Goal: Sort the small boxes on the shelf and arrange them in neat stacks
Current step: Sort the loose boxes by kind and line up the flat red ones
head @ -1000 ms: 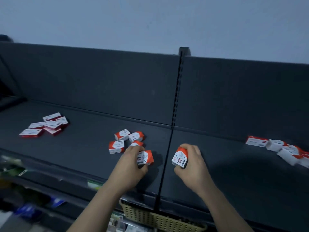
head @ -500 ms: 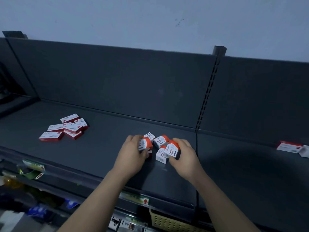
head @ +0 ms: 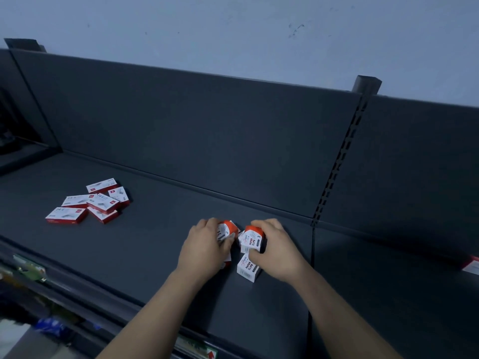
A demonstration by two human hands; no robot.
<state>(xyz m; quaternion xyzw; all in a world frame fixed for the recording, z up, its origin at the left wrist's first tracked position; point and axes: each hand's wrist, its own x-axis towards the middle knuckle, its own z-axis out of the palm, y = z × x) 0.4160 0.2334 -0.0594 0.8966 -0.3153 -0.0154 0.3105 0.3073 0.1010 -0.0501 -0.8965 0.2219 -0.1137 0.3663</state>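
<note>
Behind, pale blue-grey wall (head: 233,27), scuffed with a few dark marks (head: 295,28) toward the upper right. Below it, dark grey back panel (head: 207,130), split at right by a slotted upright (head: 337,161) capped with a square post end (head: 366,84). At lower left, green tag (head: 29,268); beneath, blurred blue packaging (head: 51,326); at bottom edge, red-arrow label (head: 207,353).

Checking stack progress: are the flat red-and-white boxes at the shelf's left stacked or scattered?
Scattered. The flat red-and-white boxes lie at mixed angles, some overlapping, on the shelf.
</note>
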